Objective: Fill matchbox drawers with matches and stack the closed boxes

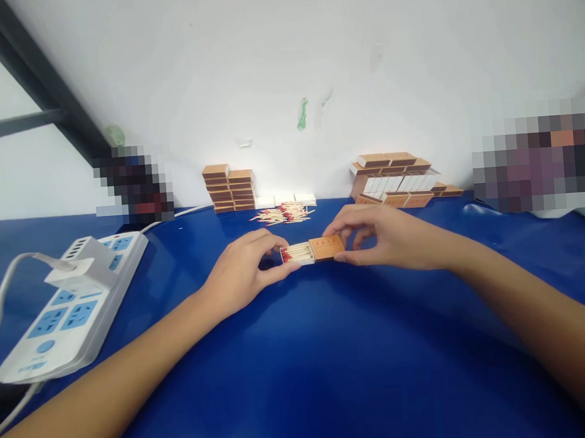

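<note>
Between my hands is a partly opened matchbox, its white inner tray [304,261] pulled out to the left and filled with red-tipped matches [297,252]. My left hand [246,265] pinches the tray's outer end between thumb and fingers. On the other side, my right hand [378,236] grips the orange-brown matchbox sleeve [326,247] by its right end. Just behind the box lies a loose heap of matches [285,213], heads pointing various ways.
Against the white wall stand a stack of matchboxes [229,190] at left and a larger stack [395,184] at right. White trays [305,198] sit behind the heap. A white power strip [85,307] with a plugged-in adapter and cable occupies the left of the blue table [323,370].
</note>
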`<state>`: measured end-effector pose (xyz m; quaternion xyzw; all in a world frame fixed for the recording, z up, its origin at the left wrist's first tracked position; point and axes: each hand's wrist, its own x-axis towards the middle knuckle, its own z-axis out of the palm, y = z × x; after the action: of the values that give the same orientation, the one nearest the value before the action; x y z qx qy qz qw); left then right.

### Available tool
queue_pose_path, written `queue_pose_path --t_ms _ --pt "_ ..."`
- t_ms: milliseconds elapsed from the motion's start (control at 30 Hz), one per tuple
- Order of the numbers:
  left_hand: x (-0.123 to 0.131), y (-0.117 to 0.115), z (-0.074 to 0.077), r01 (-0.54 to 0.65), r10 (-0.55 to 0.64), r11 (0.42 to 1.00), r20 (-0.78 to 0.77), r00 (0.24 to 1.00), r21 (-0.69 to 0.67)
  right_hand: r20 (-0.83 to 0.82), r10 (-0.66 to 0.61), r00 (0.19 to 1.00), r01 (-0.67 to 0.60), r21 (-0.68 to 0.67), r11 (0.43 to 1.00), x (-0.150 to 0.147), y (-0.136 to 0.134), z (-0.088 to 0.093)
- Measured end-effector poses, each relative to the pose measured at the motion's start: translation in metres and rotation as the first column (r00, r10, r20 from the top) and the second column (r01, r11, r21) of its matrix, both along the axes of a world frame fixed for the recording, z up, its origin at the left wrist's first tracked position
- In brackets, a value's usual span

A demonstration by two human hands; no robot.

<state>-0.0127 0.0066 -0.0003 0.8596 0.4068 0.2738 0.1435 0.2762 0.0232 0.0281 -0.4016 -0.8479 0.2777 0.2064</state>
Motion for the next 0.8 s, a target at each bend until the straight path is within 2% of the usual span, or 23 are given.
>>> queue_pose_path --t_ms 233,467,600,800 --pt "0.0 0.001 0.001 -0.019 0.021 0.999 0.047 0.999 -0.044 -0.087 -0.02 0.996 0.019 -0.018 1.0 -0.003 -0.001 0.0" --pt "0.002 0.0 0.001 -0.035 0.043 0.998 0.165 0.985 -0.051 -0.213 -0.031 0.976 0.018 -0.059 0.998 -0.012 -0.004 -0.001" --pt "0.004 -0.001 0.0 -0.023 0.051 0.992 0.229 0.972 -0.122 -0.239 -0.039 0.97 0.021 -0.076 0.997 -0.014 -0.004 -0.003" --pt "0.008 -0.001 0.001 -0.026 0.136 0.955 0.358 0.924 -0.295 -0.284 -0.086 0.955 0.054 -0.118 0.992 -0.013 -0.002 -0.007"
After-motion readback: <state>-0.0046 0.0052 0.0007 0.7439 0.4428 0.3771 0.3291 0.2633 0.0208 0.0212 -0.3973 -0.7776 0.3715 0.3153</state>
